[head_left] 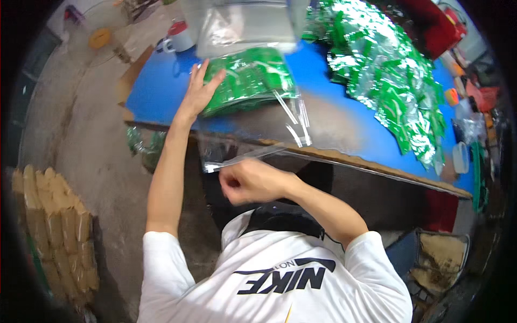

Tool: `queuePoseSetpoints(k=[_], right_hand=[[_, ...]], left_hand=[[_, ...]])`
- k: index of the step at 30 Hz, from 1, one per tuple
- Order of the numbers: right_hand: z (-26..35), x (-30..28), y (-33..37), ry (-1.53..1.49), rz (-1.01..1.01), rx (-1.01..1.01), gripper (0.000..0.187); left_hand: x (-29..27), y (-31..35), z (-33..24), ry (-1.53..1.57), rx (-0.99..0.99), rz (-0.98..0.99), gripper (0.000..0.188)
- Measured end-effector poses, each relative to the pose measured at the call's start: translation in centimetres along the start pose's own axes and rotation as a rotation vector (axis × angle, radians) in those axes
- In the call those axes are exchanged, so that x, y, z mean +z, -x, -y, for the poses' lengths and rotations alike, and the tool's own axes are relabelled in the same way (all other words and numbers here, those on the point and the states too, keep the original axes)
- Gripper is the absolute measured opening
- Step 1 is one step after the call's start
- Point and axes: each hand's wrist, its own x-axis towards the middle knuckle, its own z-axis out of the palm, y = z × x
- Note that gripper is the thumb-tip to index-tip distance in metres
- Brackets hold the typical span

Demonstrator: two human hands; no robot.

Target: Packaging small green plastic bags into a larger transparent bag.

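Note:
A stack of green packets [247, 78] lies near the front edge of the blue table inside a clear plastic bag [242, 129]. The bag's loose end hangs over the edge toward me. My left hand [200, 92] rests on the left side of the stack, thumb and fingers spread. Just below the bag's hanging end, my right hand [256, 181] is curled closed in front of my body. Whether it grips anything is hidden by its own fingers. Behind the packets lie flat clear plastic sheets or bags [247, 27].
A large heap of shiny green and silver packets [377, 70] covers the right of the blue table [156, 91]. A white mug with red [180, 39] stands at the back left. Packed brown bundles [59, 231] lie on the floor at left; a worn chair [439, 258] stands at right.

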Motion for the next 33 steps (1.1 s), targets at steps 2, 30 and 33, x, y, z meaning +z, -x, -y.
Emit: queuePoseSetpoints(k=[2, 30, 33], right_hand=[[0.4, -1.6, 7.1, -0.328, 0.116, 0.053, 0.011], [-2.7, 0.4, 3.6, 0.449, -0.427, 0.158, 0.012], [1.3, -2.7, 8.2, 0.083, -0.139, 0.101, 0.009]], left_hand=[[0.7, -1.8, 3.6, -0.2, 0.007, 0.026, 0.092], [7.1, -0.3, 1.1, -0.107, 0.087, -0.046, 0.095], [5.6, -0.1, 2.5, -0.093, 0.091, -0.022, 0.094]])
